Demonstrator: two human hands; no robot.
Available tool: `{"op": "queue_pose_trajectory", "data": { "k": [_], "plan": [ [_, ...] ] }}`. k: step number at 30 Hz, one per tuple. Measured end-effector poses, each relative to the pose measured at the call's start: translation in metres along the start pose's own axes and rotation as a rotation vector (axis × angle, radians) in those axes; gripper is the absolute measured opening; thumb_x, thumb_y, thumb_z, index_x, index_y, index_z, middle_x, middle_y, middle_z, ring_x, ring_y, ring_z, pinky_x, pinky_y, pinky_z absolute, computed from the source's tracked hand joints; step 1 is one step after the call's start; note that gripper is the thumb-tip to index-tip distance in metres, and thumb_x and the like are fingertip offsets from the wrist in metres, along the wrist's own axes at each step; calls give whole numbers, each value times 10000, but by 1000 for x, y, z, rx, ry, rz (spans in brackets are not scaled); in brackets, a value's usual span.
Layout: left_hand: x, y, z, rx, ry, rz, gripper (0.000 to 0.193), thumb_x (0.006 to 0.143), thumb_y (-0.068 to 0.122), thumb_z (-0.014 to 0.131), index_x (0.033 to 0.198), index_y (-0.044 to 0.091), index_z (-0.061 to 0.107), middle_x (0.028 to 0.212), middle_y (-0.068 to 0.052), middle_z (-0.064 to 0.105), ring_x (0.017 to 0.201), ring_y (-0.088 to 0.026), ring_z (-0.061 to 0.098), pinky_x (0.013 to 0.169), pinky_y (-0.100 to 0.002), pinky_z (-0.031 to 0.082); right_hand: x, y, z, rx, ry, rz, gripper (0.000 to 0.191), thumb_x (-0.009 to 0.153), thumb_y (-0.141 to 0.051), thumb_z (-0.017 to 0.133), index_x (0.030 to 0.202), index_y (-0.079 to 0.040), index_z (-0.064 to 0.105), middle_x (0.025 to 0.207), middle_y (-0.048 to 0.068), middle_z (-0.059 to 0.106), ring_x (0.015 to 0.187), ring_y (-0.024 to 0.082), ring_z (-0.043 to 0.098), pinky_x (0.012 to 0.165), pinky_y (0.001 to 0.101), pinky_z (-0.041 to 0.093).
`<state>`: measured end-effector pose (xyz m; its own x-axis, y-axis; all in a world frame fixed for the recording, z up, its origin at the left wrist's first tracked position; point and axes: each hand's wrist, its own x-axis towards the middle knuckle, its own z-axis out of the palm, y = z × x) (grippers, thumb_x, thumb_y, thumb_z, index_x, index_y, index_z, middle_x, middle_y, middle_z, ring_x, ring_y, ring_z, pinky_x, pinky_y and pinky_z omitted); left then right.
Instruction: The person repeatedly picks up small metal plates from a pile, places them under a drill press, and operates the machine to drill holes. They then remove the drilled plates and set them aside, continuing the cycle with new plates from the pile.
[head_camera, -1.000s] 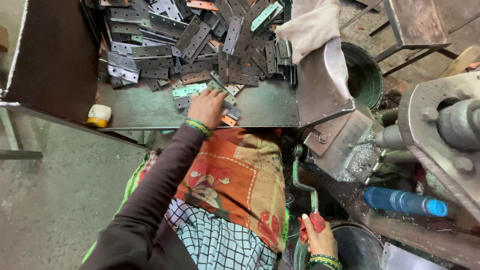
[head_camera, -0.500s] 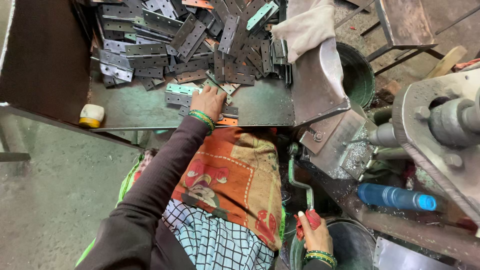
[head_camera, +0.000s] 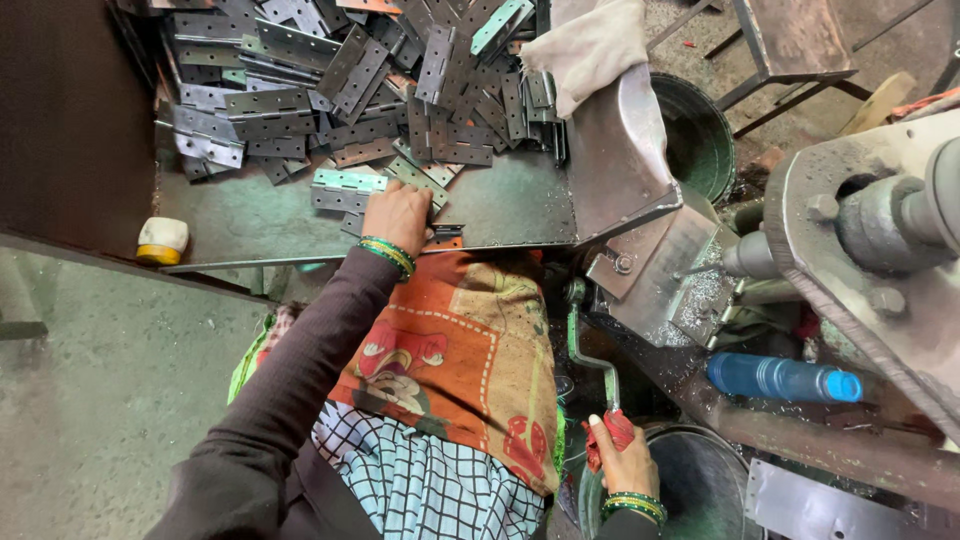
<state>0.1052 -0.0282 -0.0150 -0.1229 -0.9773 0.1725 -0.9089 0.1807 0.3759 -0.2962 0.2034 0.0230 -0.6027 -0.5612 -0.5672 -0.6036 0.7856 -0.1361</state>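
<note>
A dark metal work table (head_camera: 500, 205) fills the upper left of the frame, its far half buried under a loose pile of grey hinge plates (head_camera: 330, 70). At the right edge stands a heavy machine (head_camera: 880, 240) with a steel chute (head_camera: 620, 150) draped in a pale cloth (head_camera: 595, 45); metal shavings lie below it. A patterned orange cloth (head_camera: 450, 360) covers the lap at centre. Lower right lies a blue bottle (head_camera: 785, 378).

The left hand (head_camera: 397, 215), palm down with fingers curled, rests on hinges at the pile's near edge, just beside a greenish hinge (head_camera: 347, 183); whether it has pinched one I cannot tell. The right hand (head_camera: 622, 458), at bottom centre, is closed around the red-wrapped end of a green lever (head_camera: 590, 355).

The risks, as I judge them: sharp plate edges could cut bare fingers, and tugging one hinge could slide the heap off the table's near edge.
</note>
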Motion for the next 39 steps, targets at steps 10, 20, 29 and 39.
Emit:
{"op": "queue_pose_trajectory", "data": {
  "k": [10,20,29,39],
  "plan": [
    [-10,54,-50,-287,245,133,360,754,134,827,1042,74,619,927,-113,665,933,-380,610,786,-483,505,13,16,9,32,63,-51,767,742,-733,665,1206,-123,679,900,204,793,786,371,764,777,447,582],
    [7,279,39,-745,78,97,449,761,220,823,1143,96,619,1029,-155,671,899,-398,676,743,-495,549,24,33,18,38,139,-105,765,736,-748,674,1181,-127,678,1056,198,765,1054,408,714,896,468,551],
    [-14,288,68,-552,36,240,384,863,134,695,1228,63,600,1155,-141,574,1008,-350,628,762,-468,543,37,44,33,304,77,-166,772,710,-710,699,1192,-109,654,1009,176,806,974,398,772,831,471,586],
    [-7,296,74,-275,-18,374,511,761,181,690,1247,34,633,1220,-85,620,1335,-309,494,1206,-656,290,22,23,-27,-62,69,-130,795,798,-738,665,1264,-95,614,1020,229,758,1006,408,732,875,455,558]
  ]
}}
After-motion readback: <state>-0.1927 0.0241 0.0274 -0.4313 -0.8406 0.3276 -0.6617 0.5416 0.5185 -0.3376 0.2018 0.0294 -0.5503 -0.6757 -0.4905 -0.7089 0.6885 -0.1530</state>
